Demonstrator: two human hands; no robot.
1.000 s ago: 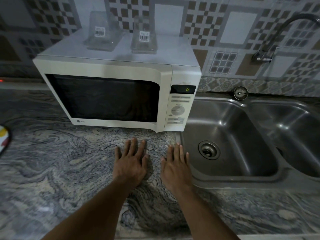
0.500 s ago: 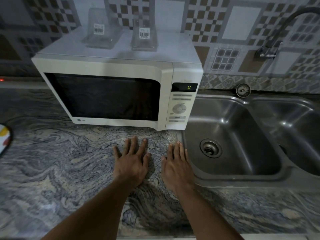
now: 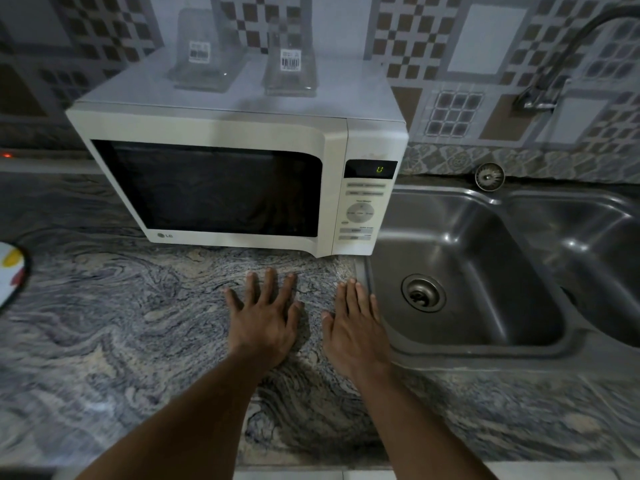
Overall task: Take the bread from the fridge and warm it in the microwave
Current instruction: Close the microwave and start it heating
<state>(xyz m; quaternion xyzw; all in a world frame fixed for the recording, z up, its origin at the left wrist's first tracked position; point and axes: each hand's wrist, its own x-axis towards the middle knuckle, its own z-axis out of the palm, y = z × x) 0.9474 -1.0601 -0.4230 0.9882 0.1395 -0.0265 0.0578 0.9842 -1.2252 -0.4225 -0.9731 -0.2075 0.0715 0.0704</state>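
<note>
Swirled grey stone fills the lower view: the countertop (image 3: 121, 323) runs across to the sink (image 3: 485, 358) let into its right end. Our left hand (image 3: 266, 320) and right hand (image 3: 353, 323) lie flat on it, palms down and fingers straight, holding nothing. They are side by side, close but not touching, and the right one is just beside the sink's near-left corner.

Since a second ago the hands have not moved (only our head has drifted a little, so the view shifts slightly). We take this to mean the task has not really started: both hands are free and resting, ready for the first step.

Just beyond our fingertips, near the countertop's back edge, stands the microwave (image 3: 221, 188). Its door is closed, its window is dark, and its display (image 3: 370, 169) shows one green character. Two clear containers (image 3: 204, 60) stand on top of it, and a tap (image 3: 554, 81) arches over the sink at the far right.

The bread is nowhere in view, and neither is the fridge, so the thing we are after is out of reach. We would guess we must turn away from this countertop to fetch it.
</note>
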